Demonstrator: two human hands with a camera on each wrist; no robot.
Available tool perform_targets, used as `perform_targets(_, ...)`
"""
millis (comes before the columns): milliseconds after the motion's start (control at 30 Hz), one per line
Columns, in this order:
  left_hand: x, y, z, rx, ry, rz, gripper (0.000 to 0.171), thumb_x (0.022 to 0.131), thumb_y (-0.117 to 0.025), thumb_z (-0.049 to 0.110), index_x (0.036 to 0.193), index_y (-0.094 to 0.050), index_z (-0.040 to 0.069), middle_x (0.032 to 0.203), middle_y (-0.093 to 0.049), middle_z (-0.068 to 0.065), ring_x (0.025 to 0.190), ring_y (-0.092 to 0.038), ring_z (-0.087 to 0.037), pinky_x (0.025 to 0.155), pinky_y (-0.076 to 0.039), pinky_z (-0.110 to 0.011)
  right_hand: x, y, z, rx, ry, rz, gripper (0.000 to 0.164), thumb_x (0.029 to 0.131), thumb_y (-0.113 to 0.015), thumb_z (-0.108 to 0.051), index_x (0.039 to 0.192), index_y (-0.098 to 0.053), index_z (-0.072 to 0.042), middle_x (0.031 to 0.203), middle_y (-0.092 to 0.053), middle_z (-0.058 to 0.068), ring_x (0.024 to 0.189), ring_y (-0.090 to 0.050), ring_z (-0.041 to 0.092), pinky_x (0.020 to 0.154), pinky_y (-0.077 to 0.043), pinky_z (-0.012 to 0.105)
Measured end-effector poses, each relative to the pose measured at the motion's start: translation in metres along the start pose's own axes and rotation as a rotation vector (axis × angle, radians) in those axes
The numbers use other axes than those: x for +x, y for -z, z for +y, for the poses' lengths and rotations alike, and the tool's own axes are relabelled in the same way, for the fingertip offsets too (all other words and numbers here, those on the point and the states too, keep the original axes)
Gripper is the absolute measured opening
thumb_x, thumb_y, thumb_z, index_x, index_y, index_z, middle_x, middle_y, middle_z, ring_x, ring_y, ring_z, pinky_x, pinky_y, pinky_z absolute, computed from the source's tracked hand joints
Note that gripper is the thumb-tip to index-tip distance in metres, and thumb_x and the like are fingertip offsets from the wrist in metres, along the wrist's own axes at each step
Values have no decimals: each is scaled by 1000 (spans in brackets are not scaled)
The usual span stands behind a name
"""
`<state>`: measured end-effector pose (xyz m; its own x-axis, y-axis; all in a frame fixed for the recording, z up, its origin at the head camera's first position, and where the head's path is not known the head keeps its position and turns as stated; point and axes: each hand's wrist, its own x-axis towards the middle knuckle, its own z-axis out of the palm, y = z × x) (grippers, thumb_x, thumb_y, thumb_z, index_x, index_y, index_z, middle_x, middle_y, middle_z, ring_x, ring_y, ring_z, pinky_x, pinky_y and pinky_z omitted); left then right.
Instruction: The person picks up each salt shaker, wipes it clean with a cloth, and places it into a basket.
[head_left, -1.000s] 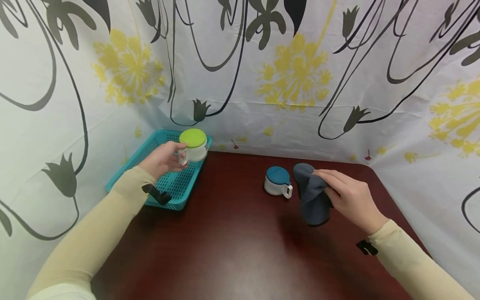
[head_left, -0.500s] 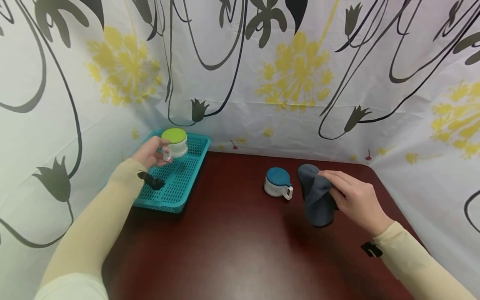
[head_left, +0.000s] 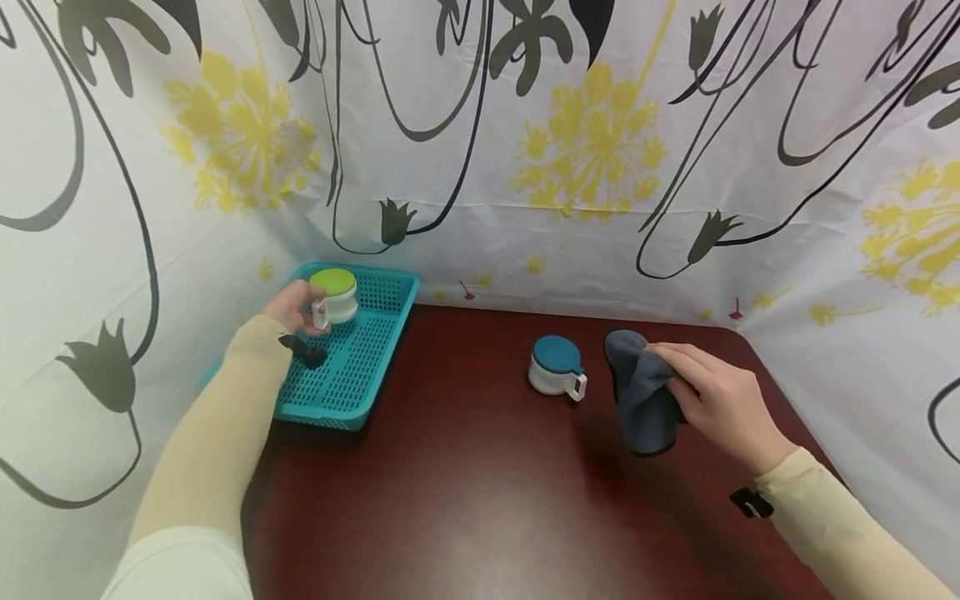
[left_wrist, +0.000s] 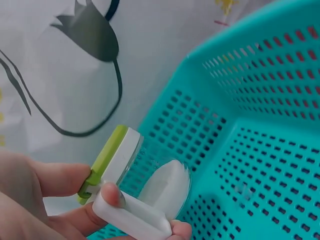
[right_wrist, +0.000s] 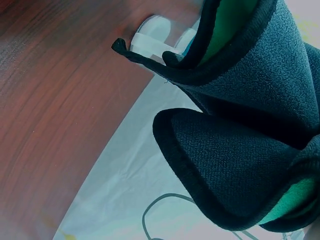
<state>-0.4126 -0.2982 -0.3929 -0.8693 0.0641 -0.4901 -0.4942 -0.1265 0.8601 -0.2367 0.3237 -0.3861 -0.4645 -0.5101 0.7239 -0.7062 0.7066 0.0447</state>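
Observation:
My left hand [head_left: 296, 307] grips the handle of a seasoning jar [head_left: 342, 308] with a green lid, over the far left part of a turquoise basket [head_left: 341, 375]. In the left wrist view, thumb and fingers close around the white handle [left_wrist: 132, 215]; the clear body is tilted beside the basket's perforated wall. My right hand [head_left: 723, 404] pinches a folded blue-grey cloth [head_left: 645, 412], which hangs above the table. Up close, the cloth [right_wrist: 225, 165] shows black edging and a green underside. Left of it stands a second jar [head_left: 555, 367] with a blue lid and white handle.
The dark red-brown table [head_left: 465, 467] stretches across the front. A patterned white curtain [head_left: 465, 167] closes off the back and both sides, right behind the basket. Part of the blue-lidded jar [right_wrist: 150, 42] shows beyond the cloth in the right wrist view.
My left hand has carried the green-lidded jar leftward and lower over the basket. The right hand, still holding the cloth, has shifted slightly right. The blue-lidded jar has stayed in place.

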Motion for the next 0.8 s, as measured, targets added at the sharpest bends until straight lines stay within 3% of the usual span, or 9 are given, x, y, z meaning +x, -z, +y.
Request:
perform_targets(267, 1, 6, -17, 110, -57, -14, 57, 108, -33, 15, 156, -10, -6, 155, -17, -26, 122, -40, -40, 103, -43, -57, -6, -3, -3, 3, -5, -8, 44, 86, -64, -8, 129, -69, -14, 123, -69, 0, 103, -68, 19, 86, -47, 19)
perform_targets(433, -1, 9, -29, 159, -61, 11, 57, 108, -32, 12, 155, -10, -10, 158, -17, -31, 141, -27, -48, 108, -34, -62, -10, -6, -4, -2, -16, -29, 48, 84, -66, -7, 131, -68, -14, 125, -68, -1, 106, -68, 18, 81, -50, 25)
perform_targets(567, 3, 10, -35, 144, -48, 78, 58, 108, -35, 16, 157, -14, -6, 157, -25, -28, 142, -30, -42, 111, -33, -57, -13, -9, -6, 8, -12, -52, 44, 88, -63, -12, 132, -67, -14, 126, -67, 0, 106, -68, 17, 80, -52, 28)
perform_targets(733, 9, 16, -37, 151, -54, 168, 57, 105, -41, 18, 155, -25, -4, 152, -35, -25, 133, -42, -35, 110, -38, -47, -14, -13, -7, 17, -5, -52, 37, 95, -58, -19, 131, -68, -14, 125, -67, 1, 106, -68, 17, 83, -52, 26)
perform_targets(800, 9, 19, -36, 266, -98, 191, 53, 103, -42, 17, 150, -34, -5, 143, -44, -24, 122, -49, -35, 101, -46, -45, -13, -13, -6, 7, 0, -48, 38, 95, -58, -19, 130, -69, -15, 125, -68, 0, 106, -67, 17, 80, -53, 30)
